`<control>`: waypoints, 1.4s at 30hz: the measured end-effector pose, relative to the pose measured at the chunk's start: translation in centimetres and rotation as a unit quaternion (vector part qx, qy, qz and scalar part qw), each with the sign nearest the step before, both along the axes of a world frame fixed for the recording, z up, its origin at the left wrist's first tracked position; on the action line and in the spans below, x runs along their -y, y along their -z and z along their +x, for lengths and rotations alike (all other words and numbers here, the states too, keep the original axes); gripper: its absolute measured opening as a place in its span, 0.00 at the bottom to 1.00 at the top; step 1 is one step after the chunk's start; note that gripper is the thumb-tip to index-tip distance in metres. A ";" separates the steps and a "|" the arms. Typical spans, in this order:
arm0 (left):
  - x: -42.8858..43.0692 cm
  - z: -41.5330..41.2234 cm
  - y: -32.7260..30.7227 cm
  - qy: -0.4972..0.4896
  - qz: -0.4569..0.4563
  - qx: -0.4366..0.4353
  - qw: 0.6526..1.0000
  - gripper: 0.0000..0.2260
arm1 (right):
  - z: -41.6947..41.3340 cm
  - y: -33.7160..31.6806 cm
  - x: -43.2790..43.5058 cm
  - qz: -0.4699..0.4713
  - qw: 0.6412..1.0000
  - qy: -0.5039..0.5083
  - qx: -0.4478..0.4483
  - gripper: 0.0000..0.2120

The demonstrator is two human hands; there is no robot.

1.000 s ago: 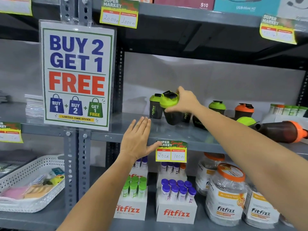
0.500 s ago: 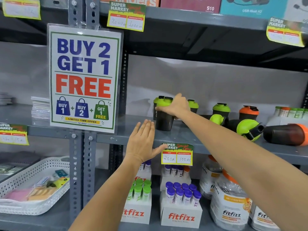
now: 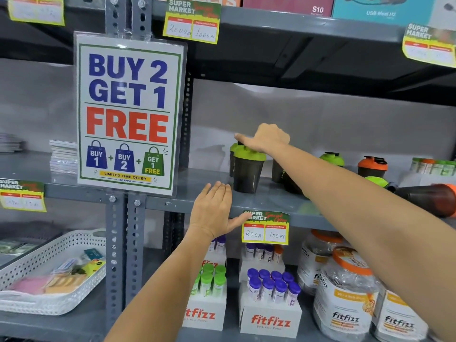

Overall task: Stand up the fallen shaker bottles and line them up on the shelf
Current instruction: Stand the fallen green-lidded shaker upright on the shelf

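My right hand [image 3: 265, 139] rests on the lid of a dark shaker bottle with a green lid [image 3: 246, 172], which stands upright on the grey shelf [image 3: 202, 191]. Another green-lidded shaker [image 3: 232, 156] stands just behind it. My left hand [image 3: 213, 208] hovers flat and open at the shelf's front edge, holding nothing. To the right stand a green-lidded shaker [image 3: 332, 159] and an orange-lidded shaker [image 3: 372, 166]. A dark orange-lidded shaker [image 3: 427, 197] lies on its side at the far right. A fallen green-lidded shaker [image 3: 376, 181] shows behind my arm.
A "Buy 2 Get 1 Free" sign [image 3: 127, 114] hangs on the upright post left of the shakers. A price tag [image 3: 265, 228] is clipped to the shelf edge. Fitfizz tube boxes [image 3: 270, 317] and jars [image 3: 345, 297] fill the shelf below; a white basket [image 3: 49, 262] sits lower left.
My right hand has carried the green-lidded shaker left and set it upright on the shelf in front of another one. My left hand has hardly moved.
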State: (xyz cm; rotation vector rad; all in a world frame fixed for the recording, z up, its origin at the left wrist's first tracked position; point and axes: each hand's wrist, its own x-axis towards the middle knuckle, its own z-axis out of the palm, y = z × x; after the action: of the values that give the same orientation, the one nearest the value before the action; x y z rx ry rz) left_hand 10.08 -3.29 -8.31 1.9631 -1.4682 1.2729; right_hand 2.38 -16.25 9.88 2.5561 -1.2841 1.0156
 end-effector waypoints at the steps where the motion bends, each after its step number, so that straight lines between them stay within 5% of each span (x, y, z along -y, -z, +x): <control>1: 0.0 0.0 0.0 -0.002 0.001 0.000 1.000 0.40 | 0.2 -0.2 0.0 -0.004 1.000 0.000 -0.011 0.33; 27: 0.5 0.5 0.2 -0.001 -0.018 0.023 1.000 0.39 | -0.6 -4.8 1.1 0.173 0.951 -0.157 -0.204 0.23; 33: 0.5 0.5 0.2 0.001 -0.023 0.021 1.000 0.39 | -0.5 -4.0 -0.2 -0.053 0.974 -0.044 -0.217 0.37; 42: 0.4 0.4 0.1 0.002 -0.021 0.016 1.000 0.39 | -0.5 -4.2 0.2 0.029 0.961 -0.107 -0.251 0.29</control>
State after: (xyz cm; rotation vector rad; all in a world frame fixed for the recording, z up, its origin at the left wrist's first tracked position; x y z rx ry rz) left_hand 10.47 -3.72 -8.42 1.9205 -1.4490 1.3290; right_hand 1.85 -16.48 14.10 2.7827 -0.9250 0.3052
